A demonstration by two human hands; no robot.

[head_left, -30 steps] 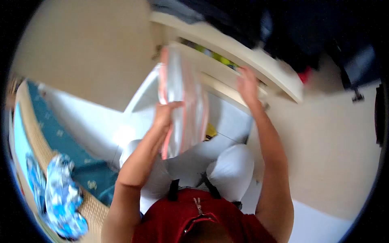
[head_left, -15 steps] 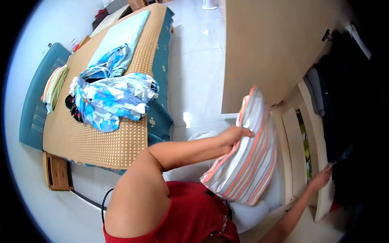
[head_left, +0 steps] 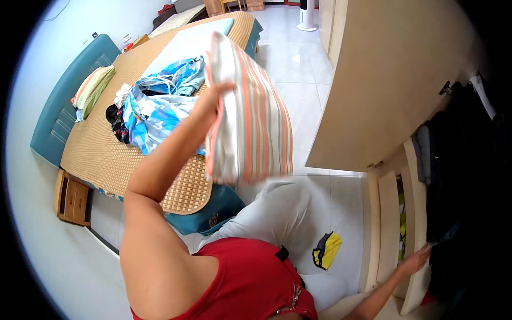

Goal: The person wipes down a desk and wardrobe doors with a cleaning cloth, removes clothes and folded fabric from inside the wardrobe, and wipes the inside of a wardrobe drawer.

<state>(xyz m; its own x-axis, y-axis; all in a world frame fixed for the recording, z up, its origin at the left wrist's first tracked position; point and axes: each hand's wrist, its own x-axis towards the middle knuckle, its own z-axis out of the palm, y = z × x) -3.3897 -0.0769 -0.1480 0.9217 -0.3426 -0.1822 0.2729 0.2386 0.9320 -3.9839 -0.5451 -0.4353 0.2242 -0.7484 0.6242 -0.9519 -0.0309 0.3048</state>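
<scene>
My left hand (head_left: 217, 95) is closed on the edge of a striped pillow (head_left: 250, 117), white with orange, grey and tan stripes. It is held up in the air, partly over the near side of the bed and partly over the floor. At the lower right, my right hand (head_left: 416, 260) reaches into the wardrobe. Its fingers are stretched out and lie on the edge of a pale wooden board (head_left: 418, 213), beside dark clothes (head_left: 453, 186). The fingertips are hard to make out against those clothes.
A bed with a woven mat (head_left: 96, 154) carries blue-and-white crumpled cloth (head_left: 154, 114) and another striped pillow (head_left: 93, 90). An open wardrobe door (head_left: 378, 80) stands at the right. On the floor lies a yellow-and-grey cloth (head_left: 327, 250). A bedside cabinet (head_left: 72, 197) stands at the left.
My left hand has swung the striped pillow up and left, away from the wardrobe and toward the bed. The yellow-and-grey cloth on the floor now shows. My right hand stays at the board.
</scene>
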